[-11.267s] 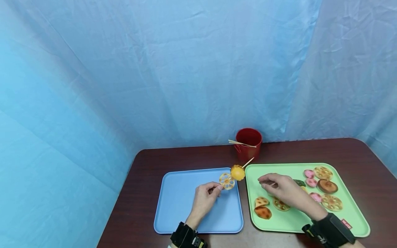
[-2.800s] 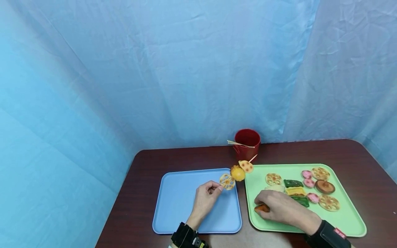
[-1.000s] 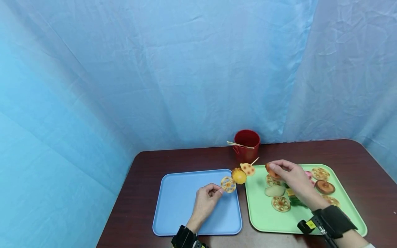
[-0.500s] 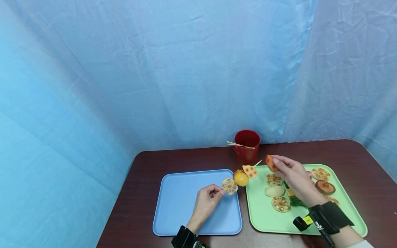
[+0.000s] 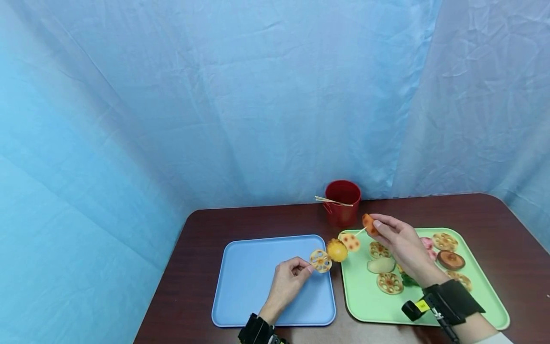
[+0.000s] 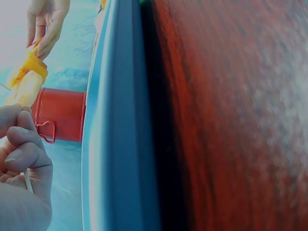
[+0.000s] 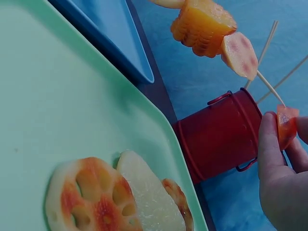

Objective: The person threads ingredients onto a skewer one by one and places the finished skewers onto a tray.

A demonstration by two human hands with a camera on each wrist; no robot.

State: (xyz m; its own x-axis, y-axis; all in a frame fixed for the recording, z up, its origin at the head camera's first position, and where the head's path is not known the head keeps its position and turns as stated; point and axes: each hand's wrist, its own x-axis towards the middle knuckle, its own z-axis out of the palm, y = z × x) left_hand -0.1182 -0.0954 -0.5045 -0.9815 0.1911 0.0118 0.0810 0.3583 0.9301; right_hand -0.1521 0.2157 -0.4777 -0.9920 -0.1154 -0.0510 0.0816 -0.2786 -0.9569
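Between its fingertips my left hand [image 5: 289, 283] pinches a bamboo skewer [image 7: 270, 86] over the blue tray [image 5: 258, 241]. Threaded on it are a lotus root slice [image 5: 321, 261] near the fingers, a yellow corn chunk [image 5: 337, 250], and a pale wedge with brown spots [image 5: 350, 242]. The bare tip slants up and to the right. My right hand [image 5: 401, 246], above the green tray's far left part, pinches a browned orange food piece [image 7: 287, 126]. In the right wrist view, the skewer tip meets this piece's near edge. The lower stick shows below the left fingers in the left wrist view.
A red cup [image 5: 342, 217] with thin sticks across its rim stands behind the trays. On the green tray [image 5: 365, 313] lie lotus root slices [image 5: 389, 283], a pale green oval slice [image 5: 381, 265], a mushroom [image 5: 450, 260] and pink pieces [image 5: 428, 243]. Blue cloth hangs behind the table.
The spotted wedge has come onto the skewer. My right hand has lifted the browned piece off the green tray to the skewer tip, while my left hand has shifted the skewer slightly right and down.
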